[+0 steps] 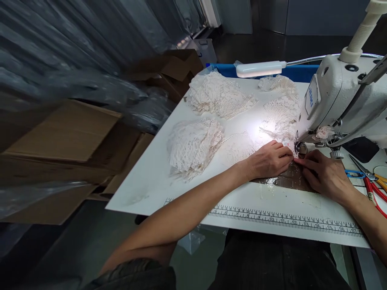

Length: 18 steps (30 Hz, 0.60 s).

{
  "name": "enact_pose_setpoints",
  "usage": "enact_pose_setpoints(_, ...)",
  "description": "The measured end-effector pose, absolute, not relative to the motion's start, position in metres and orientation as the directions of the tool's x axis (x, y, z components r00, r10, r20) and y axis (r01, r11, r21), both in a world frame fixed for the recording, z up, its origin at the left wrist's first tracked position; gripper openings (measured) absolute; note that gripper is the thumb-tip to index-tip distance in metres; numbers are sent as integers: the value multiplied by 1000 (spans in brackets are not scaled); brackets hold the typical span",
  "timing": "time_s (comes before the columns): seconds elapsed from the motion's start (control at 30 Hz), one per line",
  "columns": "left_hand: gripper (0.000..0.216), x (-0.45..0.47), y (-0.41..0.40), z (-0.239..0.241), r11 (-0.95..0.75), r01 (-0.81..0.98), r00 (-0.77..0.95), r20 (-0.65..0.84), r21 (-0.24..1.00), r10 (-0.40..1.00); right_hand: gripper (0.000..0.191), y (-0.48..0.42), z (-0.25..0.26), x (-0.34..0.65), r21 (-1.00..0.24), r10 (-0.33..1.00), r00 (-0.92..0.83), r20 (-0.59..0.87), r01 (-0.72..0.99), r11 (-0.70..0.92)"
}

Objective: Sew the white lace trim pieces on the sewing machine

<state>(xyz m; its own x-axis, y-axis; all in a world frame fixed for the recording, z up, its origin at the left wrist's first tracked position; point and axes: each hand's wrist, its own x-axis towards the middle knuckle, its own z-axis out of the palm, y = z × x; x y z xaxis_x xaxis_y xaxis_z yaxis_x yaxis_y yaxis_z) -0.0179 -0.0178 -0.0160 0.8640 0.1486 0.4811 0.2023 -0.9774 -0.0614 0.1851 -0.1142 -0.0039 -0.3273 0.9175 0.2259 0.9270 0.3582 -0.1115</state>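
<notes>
White lace fabric (278, 127) lies bunched under the head of a sewing machine (325, 92), reaching up to the presser foot (298, 148). My left hand (270, 159) is closed on the lace's near edge, just left of the foot, with fingers curled down. My right hand (326, 175) rests in front of the needle area. Its index finger stretches left to the lace edge and almost meets my left fingertips, while the thumb stays apart below. Beneath both hands is a shiny brown plate (281, 181). The needle itself is too small to make out.
Two lace piles, one at the back (217, 94) and one nearer (195, 147), sit on the left of the white table (145, 189). Red-handled scissors (370, 187) and a blue clip (354, 174) lie right. A lamp (260, 69) hangs behind. Cardboard boxes (63, 133) stand left.
</notes>
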Motion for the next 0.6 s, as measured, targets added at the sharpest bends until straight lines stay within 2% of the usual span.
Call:
enact_pose_setpoints(0.23,24,-19,-19,-15,-978,210,869,461,-9,182,37,-118,1,177,-31,927,-322,193,942,334)
enact_pose_setpoints(0.6,30,-17,-18,-8,-975,216,903,392,-59,176,37,-118,-1,177,-11,904,-344,252,934,358)
